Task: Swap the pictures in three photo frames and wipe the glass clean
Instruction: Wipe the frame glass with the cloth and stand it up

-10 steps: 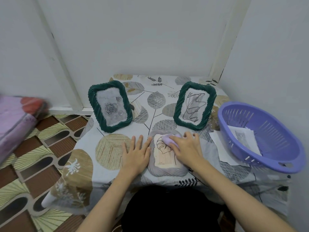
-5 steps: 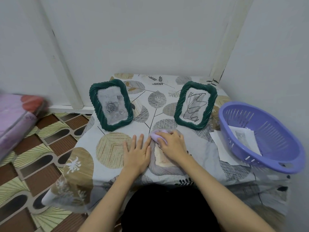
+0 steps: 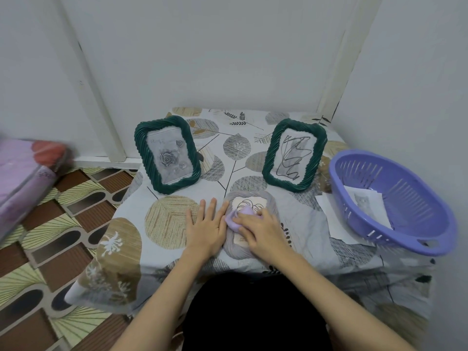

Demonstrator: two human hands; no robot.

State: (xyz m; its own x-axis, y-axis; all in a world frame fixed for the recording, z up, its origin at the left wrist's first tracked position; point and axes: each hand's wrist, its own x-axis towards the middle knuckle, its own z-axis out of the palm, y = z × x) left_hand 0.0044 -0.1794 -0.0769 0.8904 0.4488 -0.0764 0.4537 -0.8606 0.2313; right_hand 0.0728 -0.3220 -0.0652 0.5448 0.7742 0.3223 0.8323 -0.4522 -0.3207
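Surface (image 3: 298, 224): small, draped in a leaf-print cloth, pushed into a white-walled corner; patterned floor tiles (image 3: 63, 224) at 9 o'clock.

Grey photo frame (image 3: 249, 198): flat at the near edge, line drawing under glass.

Right hand (image 3: 263, 230): fingers curled, pressing a lilac cloth (image 3: 236, 217) onto the grey frame's glass.

Left hand (image 3: 206, 224): fingers straight and spread, flat on the surface, touching the frame's left edge.

Green frame with rose print (image 3: 167, 154): upright at 11 o'clock.

Green frame with scribble drawing (image 3: 295, 154): upright at 1 o'clock (both well apart from the hands).

Purple slotted basket (image 3: 395, 198): at 3 o'clock, overhanging the right edge, holding a paper print (image 3: 367, 202); loose sheet (image 3: 331, 216) beneath.

Open room: bare cloth between the green frames and left of the left hand.
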